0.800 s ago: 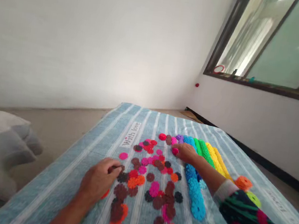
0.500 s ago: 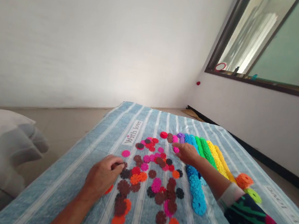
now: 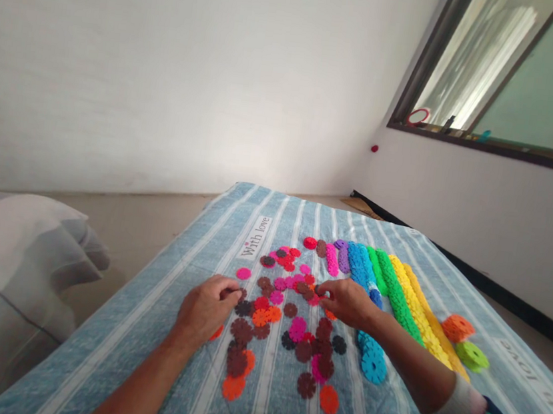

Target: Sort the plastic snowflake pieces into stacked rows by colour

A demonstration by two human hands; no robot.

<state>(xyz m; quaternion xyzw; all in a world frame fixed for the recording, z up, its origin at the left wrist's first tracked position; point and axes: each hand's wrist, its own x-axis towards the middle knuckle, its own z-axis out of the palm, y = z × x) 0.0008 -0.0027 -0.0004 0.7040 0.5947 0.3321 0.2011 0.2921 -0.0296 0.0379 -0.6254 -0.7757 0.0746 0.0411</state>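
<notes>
Loose flat gear-shaped plastic discs (image 3: 288, 316) in pink, red, orange and brown lie scattered on a blue striped towel (image 3: 151, 326). My left hand (image 3: 208, 307) rests at the pile's left edge, fingers curled and pinching a dark brown disc. My right hand (image 3: 347, 301) is over the middle of the pile, fingertips pinched on a pink disc. Right of it run sorted rows of discs (image 3: 387, 288): pink, purple, blue, green, yellow, orange.
An orange disc stack (image 3: 456, 327) and a green disc stack (image 3: 472, 356) sit at the towel's right. A grey pillow (image 3: 11, 275) lies at the left. White walls stand behind, with a window (image 3: 514, 75) at upper right. Bare floor (image 3: 154, 219) runs beyond the towel.
My right hand drew back from the far pink row toward the middle of the pile and pinched a pink disc. My left hand stayed put. The camera shifted slightly.
</notes>
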